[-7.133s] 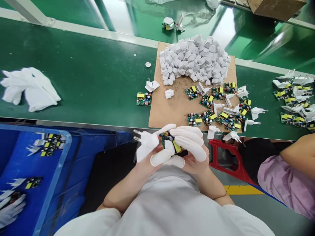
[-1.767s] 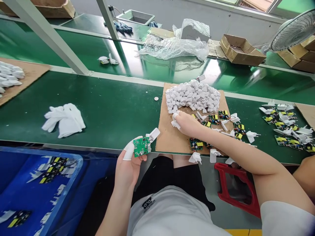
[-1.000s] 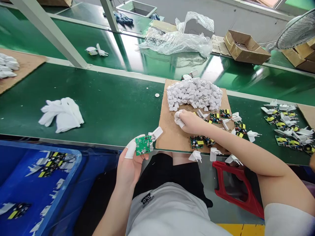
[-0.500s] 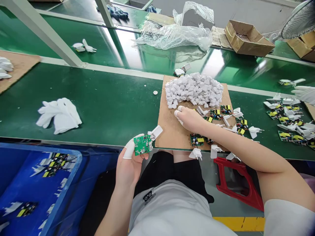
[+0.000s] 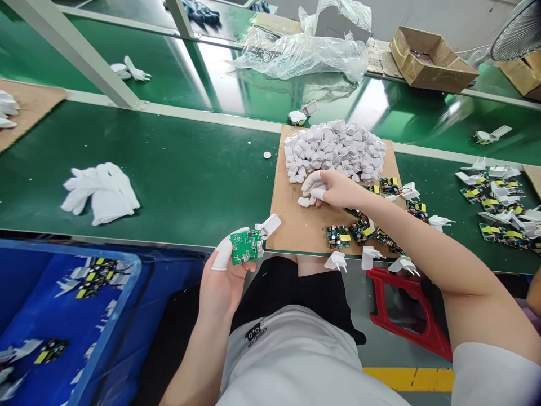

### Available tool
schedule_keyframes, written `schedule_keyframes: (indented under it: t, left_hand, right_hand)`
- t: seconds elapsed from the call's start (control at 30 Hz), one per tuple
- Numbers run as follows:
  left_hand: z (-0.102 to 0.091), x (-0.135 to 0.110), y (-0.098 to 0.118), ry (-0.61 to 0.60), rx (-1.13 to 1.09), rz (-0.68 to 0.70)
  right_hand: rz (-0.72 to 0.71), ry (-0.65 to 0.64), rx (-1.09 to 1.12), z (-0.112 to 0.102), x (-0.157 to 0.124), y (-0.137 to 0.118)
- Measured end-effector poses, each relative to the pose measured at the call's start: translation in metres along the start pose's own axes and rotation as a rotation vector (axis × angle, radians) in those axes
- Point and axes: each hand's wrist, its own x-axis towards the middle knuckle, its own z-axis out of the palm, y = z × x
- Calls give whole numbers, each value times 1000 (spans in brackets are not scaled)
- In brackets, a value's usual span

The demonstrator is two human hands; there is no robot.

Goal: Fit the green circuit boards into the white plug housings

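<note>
Left grip: the left hand (image 5: 224, 282) is closed on a small green circuit board (image 5: 246, 247), with thumb and capped fingertips on its edges and the plain face up.
Beside that grip: a white plastic plug shell (image 5: 269, 225) juts out at the board's far right corner; whether it is joined or just behind, I cannot tell.
Right grip: the right hand (image 5: 333, 190) lies on a brown cardboard sheet (image 5: 291, 228), fingers curled at the near foot of a heap of small white plastic caps (image 5: 333, 148). 1 loose white cap (image 5: 304, 201) sits just below the fingertips. Whether they pinch it or only touch it, I cannot tell.
Handling: the board looks light, stiff and fragile, so its bare edges seem the safest hold. The caps look hard, smooth and likely slippery; pinch them across the sides.
Hidden: the board's component face and the right palm's underside.
</note>
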Motion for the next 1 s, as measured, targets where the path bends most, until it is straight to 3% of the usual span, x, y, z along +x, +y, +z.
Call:
schedule_keyframes:
  t: [0.1,0.2,0.3,0.43,0.57,0.77,1.0]
  left_hand:
    - [1,-2,1,-16,-33,-15]
    - [4,-7,0,-91,-54,-18]
    - [10,-14,-3,-207,-59,-28]
    - [16,-22,-12,-367,-70,-68]
    - [21,-27,-21,-464,-50,-94]
    - [25,-35,-29,-506,-2,-57]
    - [31,-42,-36,-496,51,6]
  right_hand:
    - [67,100,276,-4,-6,-8]
    - [5,197,355,-2,-23,-14]
    - [-233,229,455,9,-55,-20]
    - [-536,194,430,35,-112,-26]
    - [-501,254,482,67,-145,-26]
    - [-536,402,578,106,-148,-12]
    - [-459,634,429,120,-158,-13]
